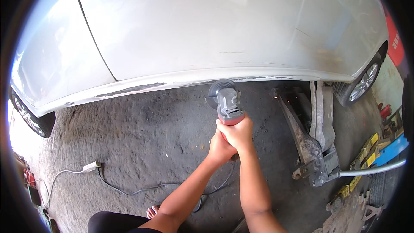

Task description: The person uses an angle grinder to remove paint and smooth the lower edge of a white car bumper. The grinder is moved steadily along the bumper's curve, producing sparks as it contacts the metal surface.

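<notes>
Both my hands are wrapped round one angle grinder (230, 108), a red-bodied tool with a grey metal head. My right hand (238, 133) grips the body just behind the head. My left hand (220, 147) closes round the handle lower down, partly hidden by the right. The grinder's round disc (221, 91) looks blurred and lies at the lower edge of a white car's sill (181, 77); whether it touches cannot be made out. Left of the disc, a dark, bare patch (131, 89) runs along the sill. Scratches mark the car door (233, 26) above.
A floor jack (317, 146) with a long pale handle (371, 168) stands under the car at right. A grey cord (129, 193) runs over the rough floor to a socket block (91, 166) at left. Yellow and blue metal parts (366, 151) lie at far right.
</notes>
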